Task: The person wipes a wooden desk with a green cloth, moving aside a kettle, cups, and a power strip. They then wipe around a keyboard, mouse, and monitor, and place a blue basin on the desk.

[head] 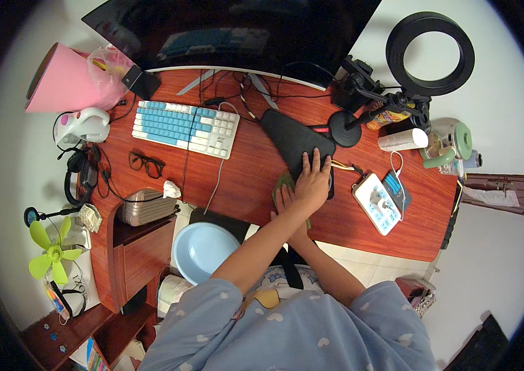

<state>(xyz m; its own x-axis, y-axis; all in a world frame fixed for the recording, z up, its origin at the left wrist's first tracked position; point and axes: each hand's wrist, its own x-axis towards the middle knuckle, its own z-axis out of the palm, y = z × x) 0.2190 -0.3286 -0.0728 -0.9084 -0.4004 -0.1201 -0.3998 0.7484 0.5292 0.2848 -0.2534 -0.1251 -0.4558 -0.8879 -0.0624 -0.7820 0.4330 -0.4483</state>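
Note:
My forearms cross over the desk's front edge, left over right. My left hand lies palm down, fingers spread, pressing on a black mat, which looks like a folded mouse pad. Its thumb and the mat's underside are hidden. Just left of it and lower, my right hand is flat on a green cloth against the wooden desk. Part of that cloth is covered by the hand and forearm. A dark rounded edge shows beside my left wrist, partly hidden.
A blue-and-white keyboard and glasses lie left. A power strip with a plugged-in cable and a ring light stand right. Behind is a monitor. A blue basin sits below the desk edge.

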